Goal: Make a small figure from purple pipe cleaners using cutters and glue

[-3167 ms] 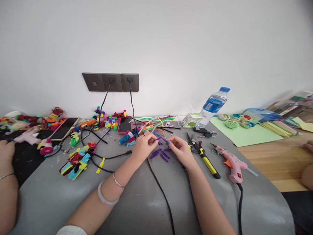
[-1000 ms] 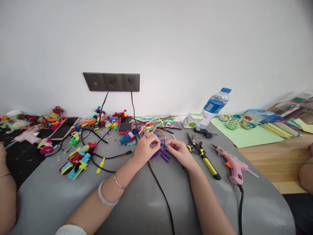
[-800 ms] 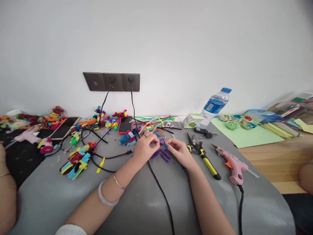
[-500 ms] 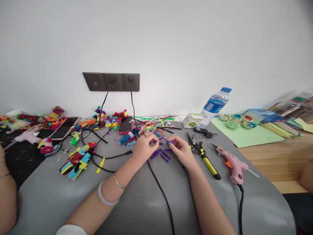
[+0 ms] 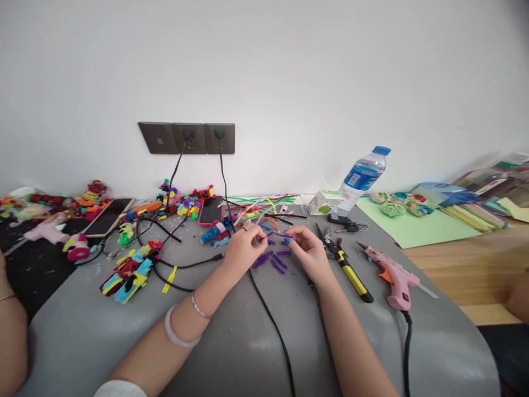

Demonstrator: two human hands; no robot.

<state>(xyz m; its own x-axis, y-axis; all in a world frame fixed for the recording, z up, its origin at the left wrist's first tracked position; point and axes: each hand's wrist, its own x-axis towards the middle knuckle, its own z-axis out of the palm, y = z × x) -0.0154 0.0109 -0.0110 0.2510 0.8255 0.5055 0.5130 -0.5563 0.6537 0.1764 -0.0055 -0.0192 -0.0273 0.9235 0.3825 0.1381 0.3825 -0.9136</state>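
Between my hands stretches a thin purple pipe cleaner [image 5: 280, 234], slightly bent. My left hand [image 5: 247, 243] pinches its left end between thumb and fingers. The thumb and fingers of my right hand [image 5: 306, 249] close on its right part. Just below, on the grey table [image 5: 231, 342], lie several short purple pipe cleaner pieces [image 5: 276, 261], folded or bent. Behind my hands is a loose bundle of coloured pipe cleaners [image 5: 264, 205]. Pliers with yellow and black handles [image 5: 351, 273] rest to the right of my right hand.
A pink glue gun [image 5: 399, 281] lies at the right, near keys [image 5: 354, 226]. A tilted water bottle [image 5: 361, 179] and a small carton [image 5: 325, 203] stand at the wall. Black cables [image 5: 264, 306] cross the table. Pipe-cleaner figures [image 5: 131, 271] and phones [image 5: 109, 216] are at left. Another person's arm [image 5: 12, 325] shows.
The purple pipe cleaner's bend has flattened somewhat between my hands. My right hand's fingers have shifted slightly on it; my left hand stays nearly in place.
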